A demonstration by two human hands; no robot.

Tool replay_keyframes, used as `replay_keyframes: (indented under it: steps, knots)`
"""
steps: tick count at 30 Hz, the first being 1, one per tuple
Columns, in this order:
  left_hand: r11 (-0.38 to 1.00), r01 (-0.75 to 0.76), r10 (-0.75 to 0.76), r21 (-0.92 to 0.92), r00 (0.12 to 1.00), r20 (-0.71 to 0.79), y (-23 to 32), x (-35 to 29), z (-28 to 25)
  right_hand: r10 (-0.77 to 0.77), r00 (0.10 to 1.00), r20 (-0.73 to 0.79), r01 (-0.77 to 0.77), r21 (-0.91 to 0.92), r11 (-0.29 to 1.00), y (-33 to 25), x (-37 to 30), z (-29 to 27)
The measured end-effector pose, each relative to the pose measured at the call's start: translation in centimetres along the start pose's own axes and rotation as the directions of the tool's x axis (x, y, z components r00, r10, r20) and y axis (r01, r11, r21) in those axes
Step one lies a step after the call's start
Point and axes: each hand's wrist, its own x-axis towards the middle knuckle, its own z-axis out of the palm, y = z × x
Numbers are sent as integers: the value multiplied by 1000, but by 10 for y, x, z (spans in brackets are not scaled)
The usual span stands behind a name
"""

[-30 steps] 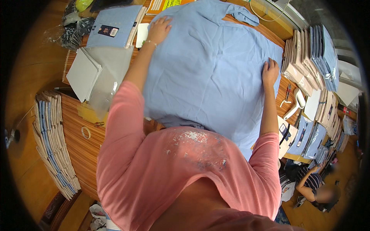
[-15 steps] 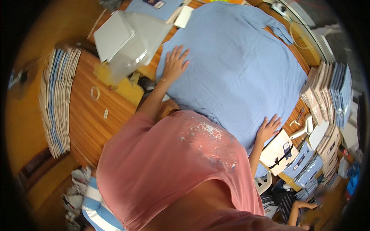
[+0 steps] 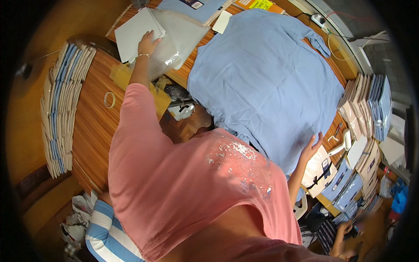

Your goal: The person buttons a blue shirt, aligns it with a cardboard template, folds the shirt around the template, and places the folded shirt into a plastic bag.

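A light blue shirt (image 3: 266, 83) lies spread over the table, one sleeve stretching to the far right. My left hand (image 3: 148, 45) reaches to the far left and rests its outstretched fingers on a stack of white cardboard sheets (image 3: 133, 39). Clear plastic bags (image 3: 181, 37) lie under and beside that stack. My right hand (image 3: 310, 150) is open at the shirt's near right edge, thumb and fingers apart, holding nothing; whether it touches the cloth is hard to tell.
A long row of packed folded shirts (image 3: 65, 109) lines the left side, with a tape roll (image 3: 109, 99) on the wooden table (image 3: 94, 131). At right stand folded shirt stacks (image 3: 357, 98) and a white-handled tool (image 3: 342, 144). Another person's arm (image 3: 340, 238) shows at lower right.
My left hand has left the shirt and moved far left onto the white cardboard sheets. My right hand has lifted from lying flat, its fingers now curving upward.
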Motion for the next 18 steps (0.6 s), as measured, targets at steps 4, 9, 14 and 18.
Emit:
replay_keyframes:
  steps: [4,9,14,18]
  knots:
    - [976,8,6,-220,998,61,1,3,-2,-58,987,151,58,6,998,-24,10,-1]
    - [902,191,-294,-387,928,-228,71,2,-97,-16,947,320,-76,273,959,-70,15,11]
    - [699,-606,481,-380,791,-378,195,-51,-260,-616,764,192,593,168,787,-243,4,33]
    - [258,-922,910,-288,332,-249,303,-76,-279,-585,801,128,460,492,739,-299,-4,60]
